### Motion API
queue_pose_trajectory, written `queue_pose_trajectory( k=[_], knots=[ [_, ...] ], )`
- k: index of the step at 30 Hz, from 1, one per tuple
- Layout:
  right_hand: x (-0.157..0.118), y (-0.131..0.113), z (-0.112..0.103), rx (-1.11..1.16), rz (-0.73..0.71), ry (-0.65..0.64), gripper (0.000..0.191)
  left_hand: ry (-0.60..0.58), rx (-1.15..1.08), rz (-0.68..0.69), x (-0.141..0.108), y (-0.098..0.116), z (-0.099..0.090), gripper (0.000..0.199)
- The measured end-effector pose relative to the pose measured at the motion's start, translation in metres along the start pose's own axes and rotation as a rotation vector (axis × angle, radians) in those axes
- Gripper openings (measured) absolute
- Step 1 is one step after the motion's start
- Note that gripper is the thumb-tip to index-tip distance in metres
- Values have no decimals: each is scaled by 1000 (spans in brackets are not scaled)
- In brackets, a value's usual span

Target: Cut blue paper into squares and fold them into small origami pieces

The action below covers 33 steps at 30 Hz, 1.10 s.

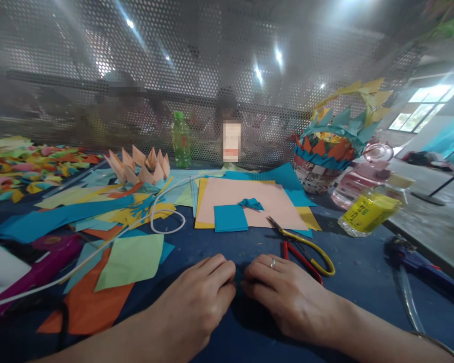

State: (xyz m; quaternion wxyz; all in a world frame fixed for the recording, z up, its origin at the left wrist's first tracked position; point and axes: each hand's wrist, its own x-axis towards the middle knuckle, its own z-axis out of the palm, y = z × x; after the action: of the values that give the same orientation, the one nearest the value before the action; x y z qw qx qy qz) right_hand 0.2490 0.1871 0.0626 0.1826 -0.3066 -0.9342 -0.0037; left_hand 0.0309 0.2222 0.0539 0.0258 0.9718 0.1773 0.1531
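Observation:
Close to the table's near edge, my left hand and my right hand face each other with their fingertips pinched. Between them shows a dark sliver of blue paper, mostly hidden by the fingers and shadow. Scissors with one red and one yellow handle lie just beyond my right hand, tips pointing away to the left. Farther off, a square of blue paper and a small folded blue paper piece rest on a pale pink sheet.
Left are a purple glue gun, a white cable, green paper and orange paper. Behind stand a peach pointed-paper ring and green bottle. Right are a paper basket, yellow-labelled bottle and blue glue gun.

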Motion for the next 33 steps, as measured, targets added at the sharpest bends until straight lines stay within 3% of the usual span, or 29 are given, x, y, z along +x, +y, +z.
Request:
queue_pose_trajectory(
  k=[7, 15, 23, 33],
  knots=[
    [-3, 0, 3, -46, 8, 18, 21, 36, 160, 30, 2, 6, -4, 20],
    [-3, -1, 4, -88, -4, 10, 22, 74, 339, 79, -1, 0, 11, 11],
    [-1, -2, 3, -91, -24, 33, 24, 259, 285, 109, 6, 8, 3, 25],
    [-1, -2, 6, -124, -15, 48, 21, 191, 297, 96, 9, 6, 12, 17]
  ],
)
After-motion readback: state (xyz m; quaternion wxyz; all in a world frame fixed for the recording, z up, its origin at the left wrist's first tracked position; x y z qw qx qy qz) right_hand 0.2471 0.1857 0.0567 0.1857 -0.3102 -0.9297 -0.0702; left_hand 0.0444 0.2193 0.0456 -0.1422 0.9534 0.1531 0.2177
